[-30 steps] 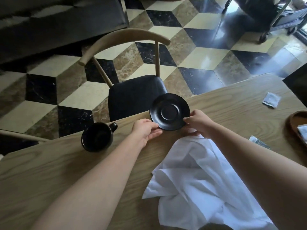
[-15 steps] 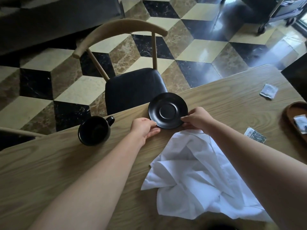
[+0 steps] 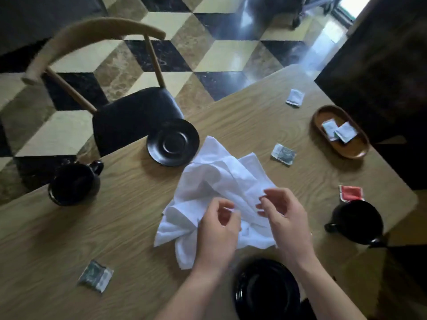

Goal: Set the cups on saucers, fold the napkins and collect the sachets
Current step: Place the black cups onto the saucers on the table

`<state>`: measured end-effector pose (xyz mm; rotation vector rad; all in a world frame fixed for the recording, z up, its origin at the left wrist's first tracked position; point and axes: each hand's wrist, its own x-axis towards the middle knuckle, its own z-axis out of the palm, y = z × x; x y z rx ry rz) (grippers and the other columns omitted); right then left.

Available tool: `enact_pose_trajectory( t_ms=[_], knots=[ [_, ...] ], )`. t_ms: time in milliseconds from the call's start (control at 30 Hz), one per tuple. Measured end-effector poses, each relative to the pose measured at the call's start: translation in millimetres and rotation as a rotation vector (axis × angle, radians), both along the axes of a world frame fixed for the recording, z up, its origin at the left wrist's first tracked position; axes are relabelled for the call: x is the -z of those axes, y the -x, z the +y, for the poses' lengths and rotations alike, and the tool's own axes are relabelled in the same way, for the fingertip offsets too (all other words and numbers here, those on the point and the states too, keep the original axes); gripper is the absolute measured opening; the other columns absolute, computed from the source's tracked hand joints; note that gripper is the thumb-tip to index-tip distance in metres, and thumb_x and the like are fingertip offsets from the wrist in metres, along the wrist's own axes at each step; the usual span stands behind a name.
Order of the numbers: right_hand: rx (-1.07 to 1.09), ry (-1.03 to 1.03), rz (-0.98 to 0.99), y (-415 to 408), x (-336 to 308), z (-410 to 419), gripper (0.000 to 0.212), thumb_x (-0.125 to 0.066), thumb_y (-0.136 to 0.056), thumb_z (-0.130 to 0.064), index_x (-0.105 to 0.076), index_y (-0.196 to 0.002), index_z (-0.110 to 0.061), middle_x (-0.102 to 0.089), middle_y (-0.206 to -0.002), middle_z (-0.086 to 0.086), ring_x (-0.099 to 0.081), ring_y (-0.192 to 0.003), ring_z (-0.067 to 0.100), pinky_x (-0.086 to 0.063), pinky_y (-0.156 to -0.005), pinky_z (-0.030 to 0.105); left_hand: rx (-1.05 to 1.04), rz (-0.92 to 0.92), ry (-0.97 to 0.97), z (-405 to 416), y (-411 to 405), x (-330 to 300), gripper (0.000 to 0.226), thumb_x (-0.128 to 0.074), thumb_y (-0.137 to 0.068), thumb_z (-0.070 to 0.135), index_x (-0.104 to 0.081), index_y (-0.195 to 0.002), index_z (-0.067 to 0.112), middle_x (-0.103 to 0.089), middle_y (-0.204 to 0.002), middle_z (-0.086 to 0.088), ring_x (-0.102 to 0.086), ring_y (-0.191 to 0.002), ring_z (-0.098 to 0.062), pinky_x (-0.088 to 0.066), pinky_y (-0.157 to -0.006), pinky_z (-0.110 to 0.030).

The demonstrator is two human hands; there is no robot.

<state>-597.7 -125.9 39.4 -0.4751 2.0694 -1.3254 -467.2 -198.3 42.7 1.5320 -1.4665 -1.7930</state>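
Observation:
A crumpled white napkin (image 3: 215, 179) lies mid-table. My left hand (image 3: 217, 227) and my right hand (image 3: 285, 215) hover over its near part, fingers curled and apart, gripping nothing that I can see. A bare black saucer (image 3: 173, 142) sits at the far table edge. To its left stands a black cup (image 3: 74, 183) directly on the wood. Another black saucer (image 3: 265, 289) lies near me, and a second black cup (image 3: 357, 221) stands at the right. Loose sachets: white (image 3: 295, 97), grey (image 3: 283, 154), red (image 3: 350, 193), dark (image 3: 96, 276).
An oval wooden tray (image 3: 351, 152) at the right holds two white sachets (image 3: 338, 131). A chair (image 3: 129, 121) with a black seat is pushed against the table's far edge (image 3: 129, 150). Checkered floor lies beyond, and a dark cabinet stands at the far right.
Both hands let go of the far saucer, left it at the table edge, and pulled back over the napkin. The view dropped, showing the near saucer, second cup and more sachets.

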Motion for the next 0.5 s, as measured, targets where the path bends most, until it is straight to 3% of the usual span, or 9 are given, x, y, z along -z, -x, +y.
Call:
enact_pose_trajectory(
  t_ms=[100, 233, 367, 500],
  knots=[
    [0.187, -0.095, -0.05, 17, 6, 79, 0.012, -0.068, -0.092, -0.003, -0.068, -0.098, -0.013, -0.075, -0.087, 0.007, -0.075, -0.077, 0.024, -0.061, -0.069, 0.031, 0.171, 0.023, -0.163, 64, 40, 9, 0.009, -0.064, -0.083, 0.023, -0.063, -0.084, 0.031, -0.071, -0.076, 0.003, -0.071, -0.066, -0.015, -0.06, -0.068, -0.04],
    [0.491, -0.212, -0.065, 58, 23, 151, 0.005, -0.068, -0.092, -0.008, -0.068, -0.095, -0.012, -0.074, -0.089, 0.009, -0.075, -0.075, 0.023, -0.06, -0.066, 0.03, 0.367, 0.006, -0.295, 113, 96, 31, 0.008, -0.066, -0.085, 0.023, -0.065, -0.092, 0.028, -0.07, -0.087, 0.003, -0.071, -0.08, -0.019, -0.06, -0.08, -0.045],
    [0.665, -0.326, -0.125, 103, 40, 191, 0.019, -0.069, -0.09, -0.041, -0.059, -0.1, -0.027, -0.069, -0.101, 0.002, -0.072, -0.083, 0.016, -0.06, -0.066, 0.032, 0.394, -0.085, -0.287, 129, 148, 46, 0.048, -0.072, -0.076, 0.047, -0.061, -0.121, 0.033, -0.062, -0.107, 0.004, -0.064, -0.102, -0.017, -0.057, -0.091, -0.044],
    [0.609, -0.315, -0.173, 141, 56, 198, 0.042, -0.067, -0.087, -0.053, -0.057, -0.119, -0.027, -0.064, -0.117, -0.002, -0.066, -0.104, 0.018, -0.06, -0.085, 0.043, 0.396, -0.144, -0.28, 127, 189, 54, 0.081, -0.076, -0.065, 0.061, -0.055, -0.134, 0.025, -0.068, -0.118, -0.004, -0.066, -0.106, -0.021, -0.057, -0.091, -0.045]
  ],
)
